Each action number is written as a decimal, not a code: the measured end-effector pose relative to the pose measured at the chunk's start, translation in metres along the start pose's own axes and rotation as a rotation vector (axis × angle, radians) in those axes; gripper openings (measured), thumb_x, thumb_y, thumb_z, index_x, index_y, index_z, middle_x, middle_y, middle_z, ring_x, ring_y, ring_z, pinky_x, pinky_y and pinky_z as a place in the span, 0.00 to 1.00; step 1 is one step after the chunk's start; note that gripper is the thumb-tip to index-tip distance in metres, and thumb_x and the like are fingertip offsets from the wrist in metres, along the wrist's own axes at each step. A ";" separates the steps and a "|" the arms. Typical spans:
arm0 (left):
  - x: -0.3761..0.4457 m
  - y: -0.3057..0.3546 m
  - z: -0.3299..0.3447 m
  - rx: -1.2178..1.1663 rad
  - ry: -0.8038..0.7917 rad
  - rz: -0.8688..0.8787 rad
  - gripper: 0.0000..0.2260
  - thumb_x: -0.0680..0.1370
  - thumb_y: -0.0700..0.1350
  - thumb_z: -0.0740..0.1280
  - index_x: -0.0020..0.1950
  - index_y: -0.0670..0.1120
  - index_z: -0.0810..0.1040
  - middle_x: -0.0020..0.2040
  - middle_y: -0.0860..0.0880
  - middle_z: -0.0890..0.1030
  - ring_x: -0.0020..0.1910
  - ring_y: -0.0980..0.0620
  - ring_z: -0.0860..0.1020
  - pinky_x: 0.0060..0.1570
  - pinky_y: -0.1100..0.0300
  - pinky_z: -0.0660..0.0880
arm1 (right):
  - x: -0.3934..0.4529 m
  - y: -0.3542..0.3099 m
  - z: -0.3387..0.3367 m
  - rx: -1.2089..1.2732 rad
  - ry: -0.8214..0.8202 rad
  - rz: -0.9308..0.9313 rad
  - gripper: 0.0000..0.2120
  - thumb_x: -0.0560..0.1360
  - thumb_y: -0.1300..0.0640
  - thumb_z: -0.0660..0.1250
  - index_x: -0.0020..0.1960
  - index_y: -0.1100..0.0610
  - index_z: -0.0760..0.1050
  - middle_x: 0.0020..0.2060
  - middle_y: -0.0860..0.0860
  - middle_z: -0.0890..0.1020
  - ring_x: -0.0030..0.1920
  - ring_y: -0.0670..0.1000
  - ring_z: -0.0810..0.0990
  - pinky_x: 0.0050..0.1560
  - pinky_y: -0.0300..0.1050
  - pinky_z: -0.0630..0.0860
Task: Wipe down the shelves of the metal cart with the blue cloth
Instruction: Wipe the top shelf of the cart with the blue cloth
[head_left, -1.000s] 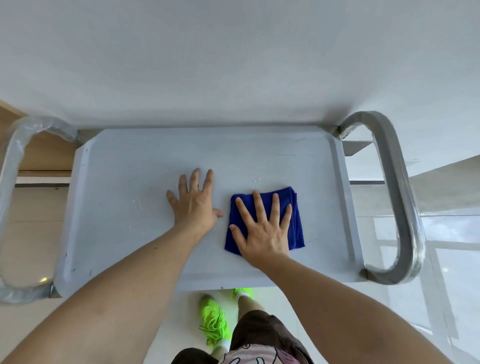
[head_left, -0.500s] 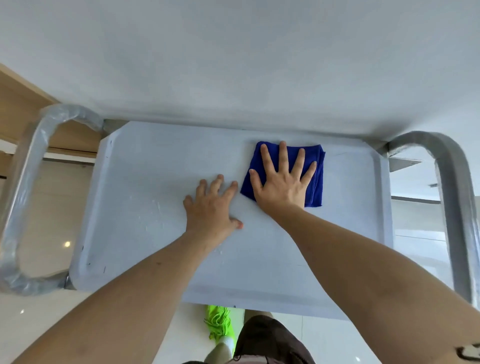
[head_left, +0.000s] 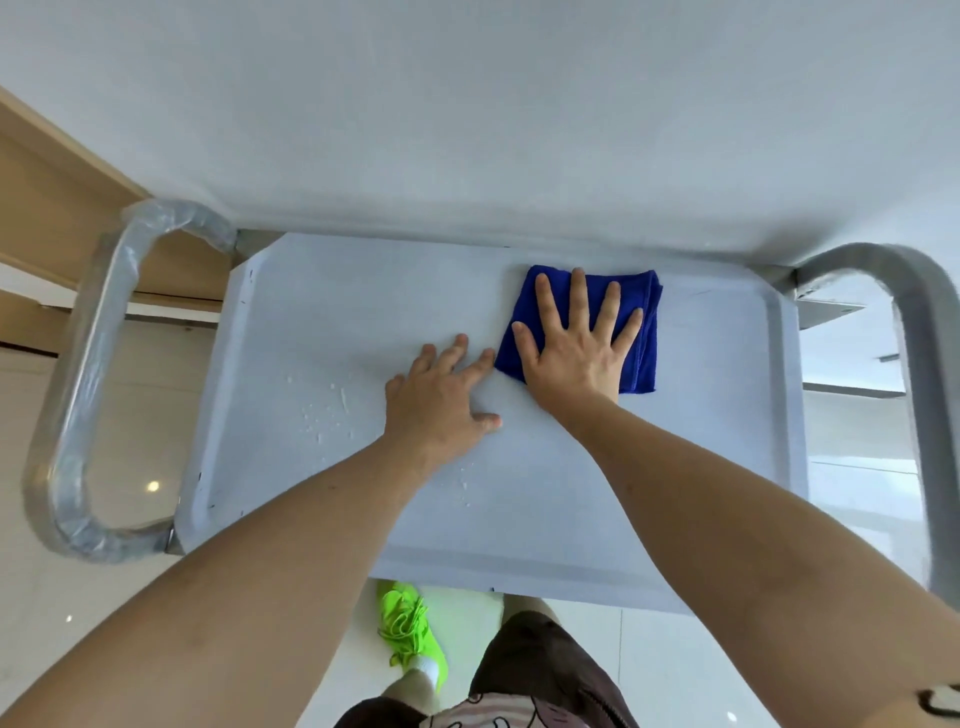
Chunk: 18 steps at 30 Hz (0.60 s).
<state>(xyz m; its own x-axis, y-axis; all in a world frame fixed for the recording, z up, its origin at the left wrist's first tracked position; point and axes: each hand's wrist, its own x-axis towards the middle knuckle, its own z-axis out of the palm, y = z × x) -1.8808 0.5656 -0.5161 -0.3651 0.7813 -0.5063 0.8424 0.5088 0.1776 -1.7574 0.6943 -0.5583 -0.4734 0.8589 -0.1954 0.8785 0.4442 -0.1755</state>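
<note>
The right hand lies flat, fingers spread wide, pressing the folded cloth onto the cart's top shelf, near the far rim and right of centre. The left hand rests palm down on the bare shelf just beside the cloth, fingers straight, holding nothing; its forefinger seems to touch the cloth's edge. Droplets speckle the shelf left of that hand. Handles curve at both ends.

Indoor room, likely a home, glossy tiled floor, white wall, wooden furniture
</note>
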 end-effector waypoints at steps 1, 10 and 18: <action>0.001 -0.001 -0.001 0.005 -0.012 0.006 0.35 0.75 0.63 0.65 0.77 0.67 0.49 0.81 0.57 0.48 0.80 0.45 0.50 0.69 0.39 0.61 | -0.010 0.000 0.002 -0.003 0.001 0.009 0.32 0.80 0.31 0.37 0.81 0.40 0.40 0.82 0.50 0.46 0.80 0.65 0.40 0.74 0.72 0.36; 0.001 -0.019 -0.010 0.083 -0.046 0.087 0.39 0.71 0.44 0.64 0.77 0.66 0.52 0.81 0.57 0.50 0.78 0.47 0.54 0.65 0.42 0.64 | -0.125 -0.019 0.030 0.049 -0.031 0.155 0.31 0.80 0.30 0.38 0.80 0.37 0.38 0.82 0.48 0.46 0.80 0.61 0.38 0.74 0.69 0.33; -0.001 -0.030 0.004 0.098 0.068 0.155 0.35 0.75 0.44 0.67 0.77 0.64 0.57 0.81 0.55 0.52 0.78 0.47 0.55 0.71 0.41 0.60 | -0.223 -0.071 0.056 0.034 -0.040 0.256 0.32 0.80 0.30 0.38 0.81 0.39 0.39 0.82 0.50 0.48 0.80 0.62 0.39 0.75 0.70 0.35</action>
<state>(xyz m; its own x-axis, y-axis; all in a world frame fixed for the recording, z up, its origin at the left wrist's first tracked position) -1.9041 0.5484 -0.5246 -0.2514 0.8719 -0.4201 0.9240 0.3455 0.1641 -1.7180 0.4572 -0.5559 -0.2389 0.9313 -0.2751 0.9676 0.2045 -0.1478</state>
